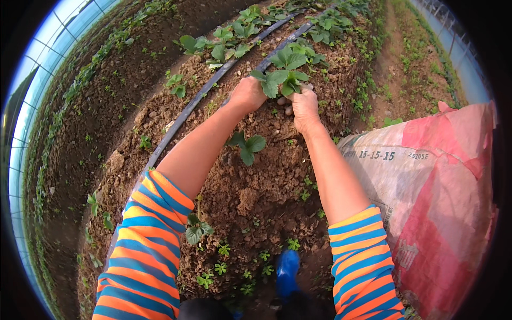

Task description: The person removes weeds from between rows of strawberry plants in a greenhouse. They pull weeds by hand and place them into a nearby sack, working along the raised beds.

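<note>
Both arms, in striped orange and blue sleeves, reach forward to a strawberry plant [289, 60] on the soil ridge. At the plant's left side is my left hand [250, 95], its fingertips hidden under the leaves. My right hand [303, 105] is at the right side, its curled fingers among the lower leaves and stems. Whether either hand grips a stem cannot be made out. Nearer to me, a smaller strawberry plant [248, 148] grows between my forearms. Two dark drip hoses [188, 109] run along the ridge, one passing close by my left hand.
A red and white woven sack [416, 176] bearing print stands close at the right. A blue boot [287, 272] is below. More strawberry plants [330, 24] grow farther up the ridge, with small weeds [224, 250] near me. Dirt furrows [390, 72] flank the ridge inside a plastic-sheeted greenhouse.
</note>
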A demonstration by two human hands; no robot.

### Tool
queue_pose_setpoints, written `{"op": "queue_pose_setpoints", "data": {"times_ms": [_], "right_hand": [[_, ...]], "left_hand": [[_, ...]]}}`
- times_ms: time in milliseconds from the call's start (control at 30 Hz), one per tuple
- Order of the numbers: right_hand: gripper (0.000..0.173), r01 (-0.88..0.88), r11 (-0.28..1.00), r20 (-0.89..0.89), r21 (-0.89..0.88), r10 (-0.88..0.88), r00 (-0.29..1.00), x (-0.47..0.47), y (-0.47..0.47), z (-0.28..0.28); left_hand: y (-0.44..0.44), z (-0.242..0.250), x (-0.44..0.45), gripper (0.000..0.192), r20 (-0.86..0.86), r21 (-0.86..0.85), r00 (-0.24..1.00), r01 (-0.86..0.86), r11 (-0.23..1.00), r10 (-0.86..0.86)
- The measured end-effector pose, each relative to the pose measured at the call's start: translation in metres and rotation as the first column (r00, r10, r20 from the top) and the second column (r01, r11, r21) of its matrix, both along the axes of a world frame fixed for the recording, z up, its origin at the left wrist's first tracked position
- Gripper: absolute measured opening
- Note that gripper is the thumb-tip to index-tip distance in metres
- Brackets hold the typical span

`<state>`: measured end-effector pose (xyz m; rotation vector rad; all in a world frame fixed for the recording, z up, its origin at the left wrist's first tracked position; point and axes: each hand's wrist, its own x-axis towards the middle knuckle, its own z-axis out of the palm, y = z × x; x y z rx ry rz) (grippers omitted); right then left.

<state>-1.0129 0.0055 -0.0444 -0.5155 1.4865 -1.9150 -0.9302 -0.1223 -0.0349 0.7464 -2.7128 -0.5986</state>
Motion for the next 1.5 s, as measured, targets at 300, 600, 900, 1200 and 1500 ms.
{"op": "queue_pose_setpoints", "data": {"times_ms": [300,600,900,1200,1500], "right_hand": [[0.055,-0.120,0.990,-0.388,0.072,0.138,0.911,-0.023,-0.012,0.005],[0.029,0.281,0.765,-0.797,0.580,0.604,0.002,-0.022,-0.018,0.015],[0.029,0.391,0.432,-0.493,0.812,0.868,0.064,-0.033,-0.045,0.032],[0.036,0.275,0.629,-0.686,0.727,0.684,0.248,-0.057,-0.051,0.015],[0.045,0.296,0.599,-0.623,0.744,0.782,-0.016,-0.087,-0.066,-0.012]], "left_hand": [[-0.001,-0.020,0.002,0.037,-0.205,0.291,0.962,-0.117,0.950,0.182],[0.003,-0.026,0.005,0.026,-0.220,-0.007,0.972,-0.082,0.997,0.078],[0.015,-0.012,0.006,0.025,-0.104,-0.007,0.991,-0.086,0.996,0.085],[0.015,-0.015,0.007,0.023,-0.212,-0.001,0.976,-0.050,0.999,0.048],[0.010,-0.017,0.007,0.024,-0.168,-0.078,0.986,-0.025,0.997,0.011]]}}
